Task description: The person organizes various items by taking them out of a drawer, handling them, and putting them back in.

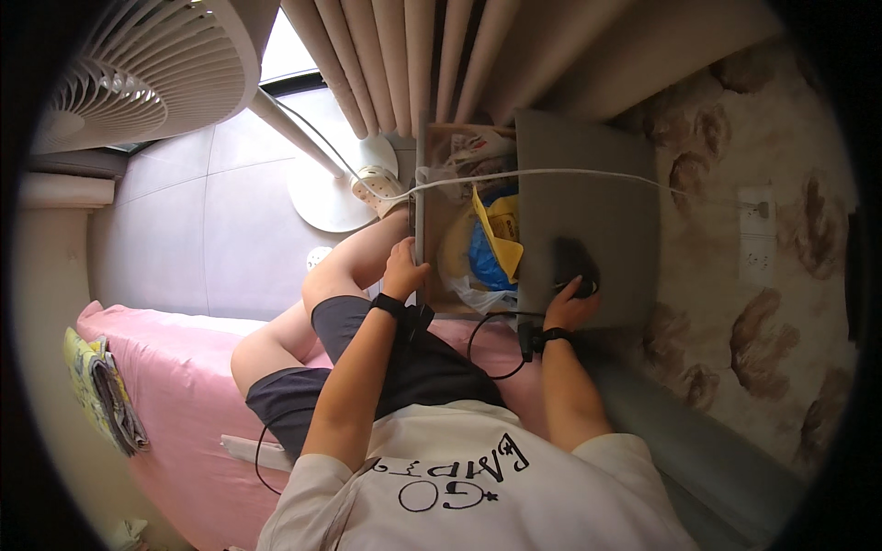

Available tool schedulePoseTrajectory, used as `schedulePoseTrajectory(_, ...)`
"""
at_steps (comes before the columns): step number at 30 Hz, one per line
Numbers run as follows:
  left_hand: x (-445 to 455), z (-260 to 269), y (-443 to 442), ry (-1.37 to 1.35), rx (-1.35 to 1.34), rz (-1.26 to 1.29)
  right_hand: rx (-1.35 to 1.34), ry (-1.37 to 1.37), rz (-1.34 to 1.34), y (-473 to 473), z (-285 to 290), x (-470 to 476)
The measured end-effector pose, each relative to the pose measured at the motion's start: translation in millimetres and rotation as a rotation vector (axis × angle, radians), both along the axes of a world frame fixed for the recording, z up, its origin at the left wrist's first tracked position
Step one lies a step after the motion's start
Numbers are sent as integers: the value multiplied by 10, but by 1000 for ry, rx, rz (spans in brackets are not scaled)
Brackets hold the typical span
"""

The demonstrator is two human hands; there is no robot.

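My left hand (405, 268) grips the top edge of the drawer front (420, 206), the thumb on the inner side. The drawer stands pulled out of a grey nightstand (586, 144). Inside lie a yellow packet (505, 231) with printing, a crumpled blue plastic bag (488, 258), and white and clear plastic bags (479, 146). On the nightstand's top my right hand (570, 306) is closed around a dark object (575, 260), too blurred to name. Its fingertips lie over the object's near end. Both wrists wear black bands, with small black devices beside them.
A white cable (537, 172) runs across the open drawer and nightstand to a wall socket (756, 227). A standing fan (165, 76) rises at the upper left on a round base (310, 196). Curtains (393, 62) hang behind the drawer. Folded cloth (107, 392) lies on the pink bed (172, 372).
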State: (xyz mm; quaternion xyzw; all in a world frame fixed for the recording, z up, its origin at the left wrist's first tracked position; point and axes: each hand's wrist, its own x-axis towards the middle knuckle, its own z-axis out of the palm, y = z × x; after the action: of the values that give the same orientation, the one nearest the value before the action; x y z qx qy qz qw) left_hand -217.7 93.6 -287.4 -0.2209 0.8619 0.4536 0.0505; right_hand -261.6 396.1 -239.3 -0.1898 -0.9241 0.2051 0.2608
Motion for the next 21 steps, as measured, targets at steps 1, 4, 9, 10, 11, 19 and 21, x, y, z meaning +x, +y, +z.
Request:
schedulePoseTrajectory(1, 6, 13, -17, -4, -1, -8, -1, -4, -8, -10, -5, 2)
schedulePoseTrajectory(4, 13, 45, -51, -19, -8, 17, 78, 18, -15, 8, -11, -17)
schedulePoseTrajectory(9, 22, 21, -92, -39, -53, 3, 107, 53, -23, -97, 109, -16)
schedulePoseTrajectory(10, -6, 64, -77, -34, -56, 4, 104, 58, -23, -72, 86, -22)
schedulePoseTrajectory(11, -43, 107, -74, -67, -158, 0, 117, 4, -28, -41, 47, -32)
schedulePoseTrajectory(19, -556, 1093, 730, 162, -49, 79, 34, -32, -32, -91, 122, -10)
schedulePoseTrajectory(21, -559, 1020, 861, 15, -46, -5, 3, -52, -18, -89, 133, 3)
